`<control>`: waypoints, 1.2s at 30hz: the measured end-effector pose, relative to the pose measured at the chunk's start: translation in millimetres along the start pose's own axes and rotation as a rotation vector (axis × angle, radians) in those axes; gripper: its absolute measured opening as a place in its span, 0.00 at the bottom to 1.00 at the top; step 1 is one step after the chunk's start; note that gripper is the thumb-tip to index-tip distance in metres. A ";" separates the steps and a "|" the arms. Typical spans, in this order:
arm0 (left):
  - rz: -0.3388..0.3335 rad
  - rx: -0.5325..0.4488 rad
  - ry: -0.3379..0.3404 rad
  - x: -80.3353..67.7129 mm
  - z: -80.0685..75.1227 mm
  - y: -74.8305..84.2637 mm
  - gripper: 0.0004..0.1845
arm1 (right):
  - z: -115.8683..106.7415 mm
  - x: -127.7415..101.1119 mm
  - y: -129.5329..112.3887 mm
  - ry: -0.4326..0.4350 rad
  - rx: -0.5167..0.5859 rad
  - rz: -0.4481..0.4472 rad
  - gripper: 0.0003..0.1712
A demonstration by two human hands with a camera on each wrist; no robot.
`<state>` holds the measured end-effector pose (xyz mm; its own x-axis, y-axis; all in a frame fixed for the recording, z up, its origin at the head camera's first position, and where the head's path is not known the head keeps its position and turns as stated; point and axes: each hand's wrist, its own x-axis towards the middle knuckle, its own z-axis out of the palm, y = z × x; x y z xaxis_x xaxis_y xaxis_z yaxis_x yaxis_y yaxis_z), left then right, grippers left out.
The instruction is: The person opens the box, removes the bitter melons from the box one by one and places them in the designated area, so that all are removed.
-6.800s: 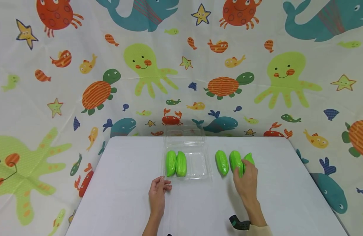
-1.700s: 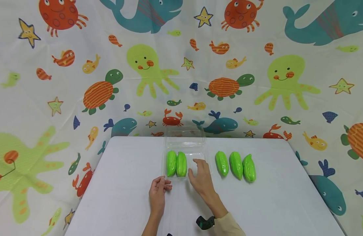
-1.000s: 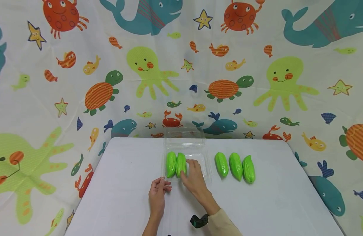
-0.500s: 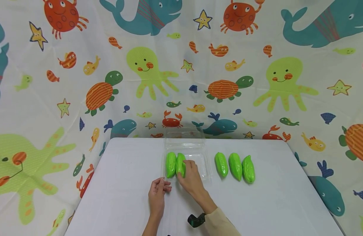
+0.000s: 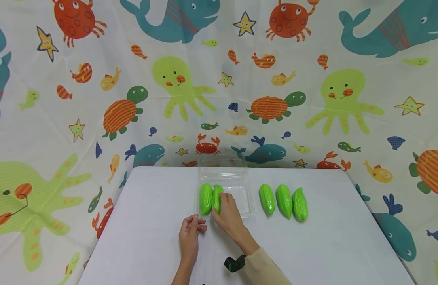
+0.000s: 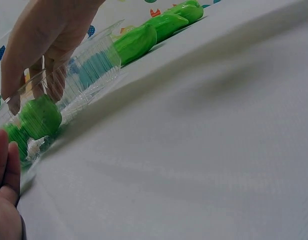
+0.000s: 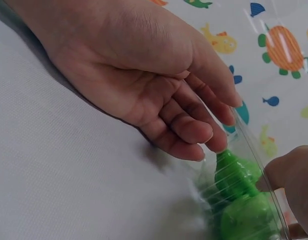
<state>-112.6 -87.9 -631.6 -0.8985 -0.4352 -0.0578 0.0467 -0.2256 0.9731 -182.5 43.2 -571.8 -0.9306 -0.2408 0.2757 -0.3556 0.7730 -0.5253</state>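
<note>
Nearest me, my left hand (image 5: 189,236) lay on the tabletop (image 5: 140,237), fingertips pinching the clear tray's (image 5: 240,202) front-left corner, I'd say to stop it sliding. Just past it, my right hand (image 5: 228,215) reached into the tray, fingers curled round the right-hand gourd (image 5: 217,198) of the pair; its twin (image 5: 205,198) sat touching it. Further right, toward the far edge, three loose gourds (image 5: 284,200) waited in a row.

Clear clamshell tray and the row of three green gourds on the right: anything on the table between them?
Nothing. In the head view a bare strip of white table separates the clear clamshell tray from the nearest green gourd of the row.
</note>
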 end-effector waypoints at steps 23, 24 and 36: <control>-0.024 0.020 0.015 -0.3 -0.1 1.3 0.20 | -1.2 5.1 -1.7 -0.031 -0.025 0.051 0.29; -0.023 0.022 0.015 -0.5 0.0 1.4 0.21 | -1.6 5.3 -1.9 -0.036 -0.021 0.056 0.29; -0.051 0.018 0.018 -0.4 -0.5 3.6 0.19 | -2.3 6.8 -3.6 -0.080 0.011 0.093 0.33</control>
<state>-111.8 -89.0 -628.2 -0.8914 -0.4393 -0.1109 -0.0068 -0.2319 0.9727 -187.4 40.2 -566.1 -0.9633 -0.2151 0.1608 -0.2684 0.7878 -0.5543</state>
